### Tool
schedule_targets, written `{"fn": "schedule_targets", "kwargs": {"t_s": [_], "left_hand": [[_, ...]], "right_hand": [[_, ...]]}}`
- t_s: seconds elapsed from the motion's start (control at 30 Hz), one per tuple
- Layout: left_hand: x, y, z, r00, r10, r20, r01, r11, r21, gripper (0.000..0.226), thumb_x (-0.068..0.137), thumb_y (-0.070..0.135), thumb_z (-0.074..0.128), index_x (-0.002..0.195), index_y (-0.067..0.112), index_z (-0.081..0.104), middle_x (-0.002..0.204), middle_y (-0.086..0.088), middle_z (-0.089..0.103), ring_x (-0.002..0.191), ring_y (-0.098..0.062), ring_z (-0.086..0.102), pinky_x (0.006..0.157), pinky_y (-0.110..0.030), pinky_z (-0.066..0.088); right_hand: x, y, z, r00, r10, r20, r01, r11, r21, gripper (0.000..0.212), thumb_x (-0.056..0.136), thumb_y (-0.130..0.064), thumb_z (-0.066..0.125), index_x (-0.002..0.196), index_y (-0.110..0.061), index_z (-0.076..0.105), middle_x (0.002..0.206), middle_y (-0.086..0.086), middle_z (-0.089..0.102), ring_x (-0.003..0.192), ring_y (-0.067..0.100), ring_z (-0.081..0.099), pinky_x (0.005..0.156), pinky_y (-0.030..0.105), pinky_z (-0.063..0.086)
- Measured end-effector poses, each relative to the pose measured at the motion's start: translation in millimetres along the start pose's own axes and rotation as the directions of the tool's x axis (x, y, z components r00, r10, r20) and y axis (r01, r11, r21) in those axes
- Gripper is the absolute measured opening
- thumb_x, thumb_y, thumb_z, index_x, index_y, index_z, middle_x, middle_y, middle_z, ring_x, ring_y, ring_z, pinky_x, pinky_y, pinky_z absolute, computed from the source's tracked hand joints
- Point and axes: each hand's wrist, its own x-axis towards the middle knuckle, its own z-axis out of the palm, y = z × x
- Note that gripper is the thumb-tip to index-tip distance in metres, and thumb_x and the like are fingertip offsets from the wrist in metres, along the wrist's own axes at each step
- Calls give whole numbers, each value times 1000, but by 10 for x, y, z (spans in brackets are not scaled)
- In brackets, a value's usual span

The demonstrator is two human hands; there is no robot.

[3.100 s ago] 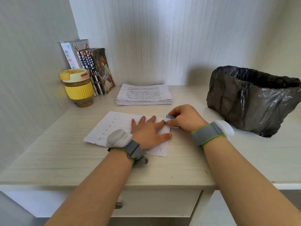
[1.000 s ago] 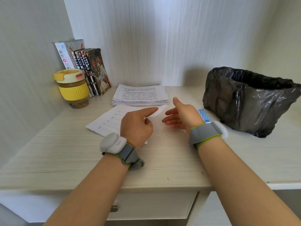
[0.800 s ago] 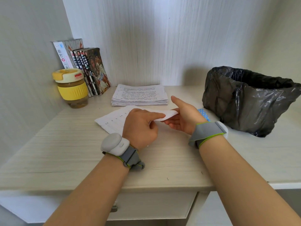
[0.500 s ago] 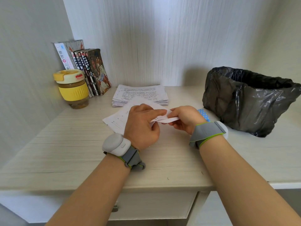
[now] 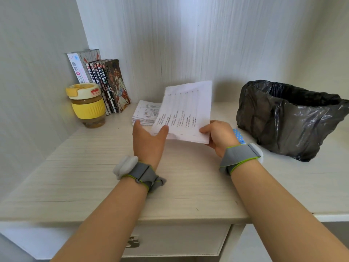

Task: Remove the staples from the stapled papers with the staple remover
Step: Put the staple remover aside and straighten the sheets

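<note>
1. Head view: stapled papers [image 5: 186, 110] raised off the worktop [image 5: 94, 176], tilted up and away, above and in front of a paper stack [image 5: 144, 112].
2. Right hand [image 5: 220, 136] at the lower right corner of the sheets, grip clamped on that corner, thumb on top.
3. Left hand [image 5: 148, 139] at the lower left edge, grip spread apart, thumb and forefinger touching the paper's edge without pinching it.
4. Staple remover [image 5: 238, 135], blue with white dots, lying on the worktop just behind the right wrist, partly hidden.
5. Black bin bag [image 5: 287, 118] to the right; yellow jar [image 5: 87, 104] and books [image 5: 105, 82] in the left corner.
6. Grey wristbands on both wrists.
</note>
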Motion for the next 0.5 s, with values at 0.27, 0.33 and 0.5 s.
{"fn": "schedule_targets", "kwargs": {"t_s": [0.27,0.33,0.5], "left_hand": [[117,-67,1,897,-405,179,442,786,-433,51,76,10,71,120,-4,49,106,-13,64,98,-27,63,84,-33,55],[100,-23,12,888,-396,234,459,740,-491,30,79,9,68,106,-1,58,88,-9,63,86,-28,65,82,-38,54],[62,116,126,796,-370,479,567,733,-376,22,89,15,57,110,10,54,92,-14,60,76,-24,62,64,-31,52]], "right_hand": [[-49,24,138,996,75,53,-76,997,33,30,79,14,46,107,9,56,117,27,60,103,41,61,87,48,51],[-51,7,177,996,72,46,-76,994,76,30,80,15,45,107,10,56,118,27,60,105,41,60,84,45,51],[-27,-24,311,997,64,36,-70,984,162,35,79,18,41,111,13,53,117,27,59,96,37,60,78,43,51]]}}
